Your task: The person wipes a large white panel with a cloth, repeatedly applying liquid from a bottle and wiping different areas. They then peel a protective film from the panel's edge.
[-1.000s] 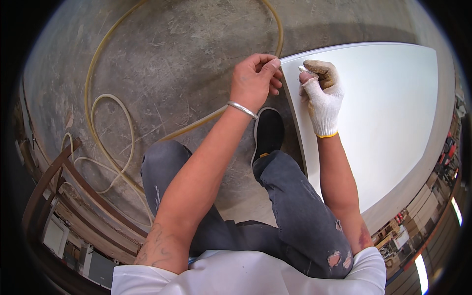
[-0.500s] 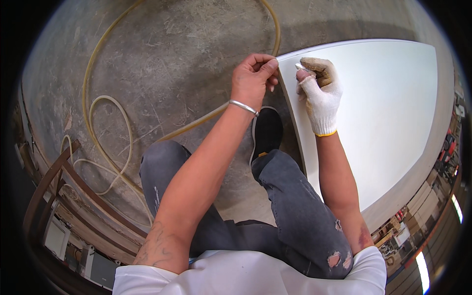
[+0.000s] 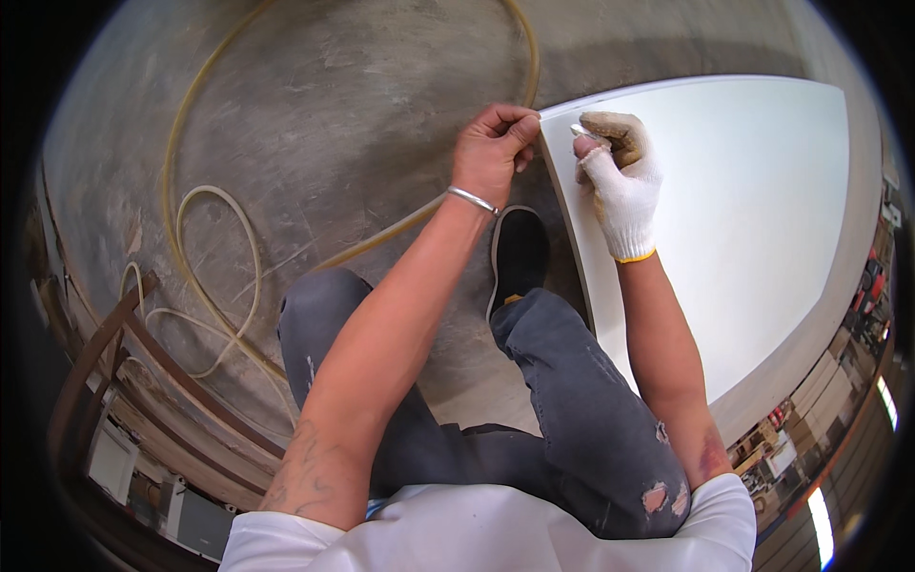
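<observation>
A large white board lies on the concrete floor to my right. My bare left hand, with a metal bangle on the wrist, pinches the board's near left corner with closed fingers. My right hand wears a white knit glove and rests on the board just inside that corner. A small pale piece sits pinched between its thumb and fingers. What that piece is I cannot tell.
A yellowish hose loops over the grey concrete floor at the left. Curved wooden frames stand at the lower left. My black shoe and grey jeans are below the hands. Shelving shows at the far right.
Both hands have shifted slightly up along the board's corner edge. The grips look the same.
</observation>
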Demonstrator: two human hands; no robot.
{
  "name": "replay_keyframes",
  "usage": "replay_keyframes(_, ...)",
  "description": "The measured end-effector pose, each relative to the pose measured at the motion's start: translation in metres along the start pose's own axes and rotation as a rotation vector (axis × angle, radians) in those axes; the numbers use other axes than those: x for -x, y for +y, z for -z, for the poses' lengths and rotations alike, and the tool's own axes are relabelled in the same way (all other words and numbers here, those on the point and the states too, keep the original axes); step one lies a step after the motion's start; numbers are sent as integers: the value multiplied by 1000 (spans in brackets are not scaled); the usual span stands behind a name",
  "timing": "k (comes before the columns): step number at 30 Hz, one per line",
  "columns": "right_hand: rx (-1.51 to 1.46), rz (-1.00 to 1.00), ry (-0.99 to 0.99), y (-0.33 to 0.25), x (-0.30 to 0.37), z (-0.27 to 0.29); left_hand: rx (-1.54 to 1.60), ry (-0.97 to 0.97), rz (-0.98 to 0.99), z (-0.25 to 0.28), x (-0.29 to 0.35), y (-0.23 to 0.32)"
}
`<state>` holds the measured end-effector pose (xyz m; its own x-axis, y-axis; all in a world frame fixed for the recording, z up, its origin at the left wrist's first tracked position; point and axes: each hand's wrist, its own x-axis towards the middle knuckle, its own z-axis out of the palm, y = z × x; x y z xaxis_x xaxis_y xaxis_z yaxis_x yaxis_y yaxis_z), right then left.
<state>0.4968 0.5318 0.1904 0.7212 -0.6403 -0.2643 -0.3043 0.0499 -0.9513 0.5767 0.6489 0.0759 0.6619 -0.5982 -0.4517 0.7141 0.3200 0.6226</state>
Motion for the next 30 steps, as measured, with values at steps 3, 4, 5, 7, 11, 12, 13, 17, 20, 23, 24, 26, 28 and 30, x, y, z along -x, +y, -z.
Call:
replay_keyframes(3, 6, -19, 18, 0, 0, -1, 32, -23, 14, 1, 1, 5)
replay_keyframes(4, 0, -9, 25, 0, 0, -2, 41, -24, 18, 0, 2, 7)
replay_keyframes(5, -2, -8, 30, 1, 1, -2, 29, 6, 64, 0, 4, 9)
replay_keyframes(7, -21, -2, 32, 2, 1, -2, -15, 13, 27, -3, 7, 13)
replay_keyframes(11, -24, 11, 30, 5, 1, 0, -176, 56, -29, -10, 12, 27)
replay_keyframes(12, -20, 13, 34, 6, 2, 0, -215, 56, -34, -11, 14, 31)
replay_keyframes(13, -17, 15, 34, 6, 1, 0, -252, 53, -38, -12, 16, 34)
replay_keyframes(17, -42, 11, 21, 5, 1, 0, -422, 62, -38, -20, 21, 47)
replay_keyframes(20, -51, 6, 19, 4, 1, 0, -508, 94, -39, -26, 21, 53)
replay_keyframes(23, -51, -1, 18, 3, 2, 1, -569, 101, -24, -30, 20, 58)
replay_keyframes(24, -52, 4, 11, 3, 2, 1, -590, 99, -15, -31, 19, 60)
replay_keyframes(26, -39, 6, 0, 2, 2, 2, -632, 97, 1, -32, 18, 63)
replay_keyframes(28, -43, 0, -14, 2, 2, 3, -693, 103, 6, -33, 17, 64)
replay_keyframes(30, -58, -29, -19, 2, 2, 3, -749, 107, -24, -35, 17, 63)
